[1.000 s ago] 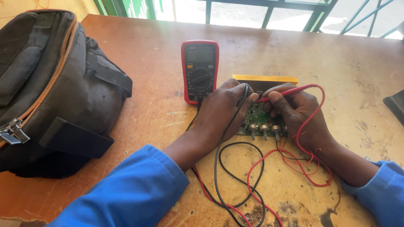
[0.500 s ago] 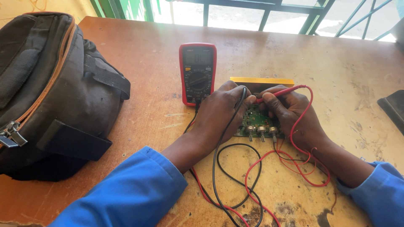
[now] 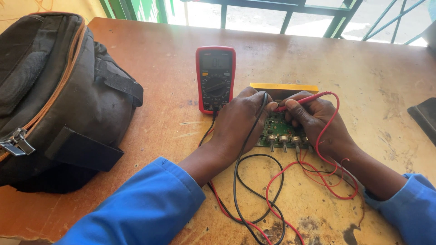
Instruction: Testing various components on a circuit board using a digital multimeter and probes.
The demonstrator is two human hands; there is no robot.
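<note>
The right hand (image 3: 318, 120) pinches the red probe (image 3: 302, 100) like a pen between thumb and forefinger, its tip pointing to nine o'clock and down onto the green circuit board (image 3: 279, 131). The left hand (image 3: 240, 122) lies curled over the board's left half with the black lead (image 3: 254, 136) running out across its knuckles; the black probe itself is hidden under the fingers, so I cannot tell how tightly it is held, only that the hand is closed around something.

The two probe tips appear to sit very near each other, and where they touch the board is hidden. A small slip of either hand could, I judge, bridge neighbouring solder points or lift a tip off its pad and spoil the reading. The red lead (image 3: 327, 177) loops loosely at five o'clock of the right wrist and crosses the black lead at six o'clock of the board; a forearm dragging over those loops could tug a probe sideways. The board seems held only by the resting hands, so it may shift.

The board lies flat on the worn wooden table (image 3: 172, 81), small and green, with a row of metal-shafted knobs (image 3: 284, 141) along its near edge and a yellow strip (image 3: 284, 87) at its twelve o'clock. The red multimeter (image 3: 215, 78) stands at eleven o'clock of the board, its display lit. A dark backpack (image 3: 54, 100) sits well apart at nine o'clock.
</note>
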